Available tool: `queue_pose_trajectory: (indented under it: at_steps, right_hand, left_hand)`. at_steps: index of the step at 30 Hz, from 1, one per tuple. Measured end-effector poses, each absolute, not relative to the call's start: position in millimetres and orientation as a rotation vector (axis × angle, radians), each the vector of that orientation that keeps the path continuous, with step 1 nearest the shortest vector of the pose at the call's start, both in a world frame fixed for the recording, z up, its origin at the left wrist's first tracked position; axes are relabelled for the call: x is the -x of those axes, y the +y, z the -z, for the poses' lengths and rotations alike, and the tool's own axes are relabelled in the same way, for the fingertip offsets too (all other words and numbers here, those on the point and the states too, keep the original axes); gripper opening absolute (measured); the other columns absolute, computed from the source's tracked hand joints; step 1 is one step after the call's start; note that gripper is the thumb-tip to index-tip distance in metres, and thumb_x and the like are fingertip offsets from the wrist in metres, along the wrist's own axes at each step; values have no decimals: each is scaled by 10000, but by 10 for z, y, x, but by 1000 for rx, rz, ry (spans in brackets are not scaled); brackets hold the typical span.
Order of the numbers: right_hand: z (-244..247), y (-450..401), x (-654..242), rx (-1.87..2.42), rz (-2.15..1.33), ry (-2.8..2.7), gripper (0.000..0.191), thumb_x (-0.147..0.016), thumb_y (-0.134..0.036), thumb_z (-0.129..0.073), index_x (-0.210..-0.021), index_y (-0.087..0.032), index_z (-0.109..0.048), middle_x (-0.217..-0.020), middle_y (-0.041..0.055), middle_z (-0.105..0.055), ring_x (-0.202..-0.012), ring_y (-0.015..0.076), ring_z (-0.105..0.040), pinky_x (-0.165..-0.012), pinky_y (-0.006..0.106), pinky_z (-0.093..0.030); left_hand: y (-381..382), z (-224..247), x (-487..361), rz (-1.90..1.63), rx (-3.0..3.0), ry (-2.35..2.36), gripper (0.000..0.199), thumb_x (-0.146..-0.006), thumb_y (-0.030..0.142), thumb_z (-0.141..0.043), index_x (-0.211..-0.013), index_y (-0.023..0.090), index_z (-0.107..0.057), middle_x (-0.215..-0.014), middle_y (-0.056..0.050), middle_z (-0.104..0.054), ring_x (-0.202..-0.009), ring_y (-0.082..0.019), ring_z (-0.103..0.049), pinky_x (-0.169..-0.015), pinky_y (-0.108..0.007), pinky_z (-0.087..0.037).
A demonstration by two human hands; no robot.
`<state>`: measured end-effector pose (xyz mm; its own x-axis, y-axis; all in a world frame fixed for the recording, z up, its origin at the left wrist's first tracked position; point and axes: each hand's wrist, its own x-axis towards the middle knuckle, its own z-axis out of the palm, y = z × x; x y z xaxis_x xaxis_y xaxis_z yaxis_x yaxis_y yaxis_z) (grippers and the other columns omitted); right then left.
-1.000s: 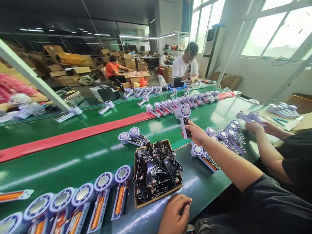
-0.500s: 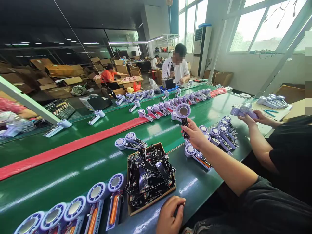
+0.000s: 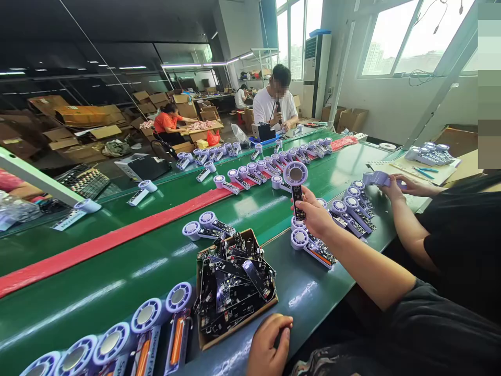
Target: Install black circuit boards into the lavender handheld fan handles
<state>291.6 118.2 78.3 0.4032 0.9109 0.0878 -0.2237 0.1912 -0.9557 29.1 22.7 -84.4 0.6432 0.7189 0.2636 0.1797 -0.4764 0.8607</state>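
My right hand (image 3: 315,211) grips the handle of a purple handheld fan (image 3: 296,174), raised above the bench with its round head up. A black circuit board (image 3: 298,202) shows along the handle's open front. Low in the view, my left hand (image 3: 270,344) rests on the bench edge with its fingers curled and nothing visible in them. Just beyond it stands a cardboard box (image 3: 238,326) heaped with black circuit boards (image 3: 235,277). Left of the box lie several open fans (image 3: 179,297) with orange batteries (image 3: 177,339) in their handles. More fans (image 3: 313,248) with boards lie under my right forearm.
A green conveyor belt (image 3: 156,266) with a red strip (image 3: 129,230) carries several fans. At right, a co-worker's hands (image 3: 393,188) hold another purple fan (image 3: 376,178). Across the belt sits a person in white (image 3: 274,102). Pliers (image 3: 425,172) lie at far right.
The view has shifted slightly, so most things appear a little further left. My right hand still holds the fan upright, and my left hand still rests on the bench.
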Motion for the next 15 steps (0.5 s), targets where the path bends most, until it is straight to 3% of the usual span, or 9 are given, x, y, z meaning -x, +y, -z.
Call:
queue_pose_trajectory:
  at_steps: [15]
  right_hand:
    - [-735, 1130, -2879, 1080, -927, -806, 589, -660, -298, -662, -1237, -314, -549, -845, -26, -515, -804, 156, -493, -736, 292, -390]
  left_hand:
    - [232, 854, -273, -765, -2023, 688, 254, -969, 306, -485, -1012, 201, -713, -878, -75, -727, -829, -169, -698, -774, -258, -574]
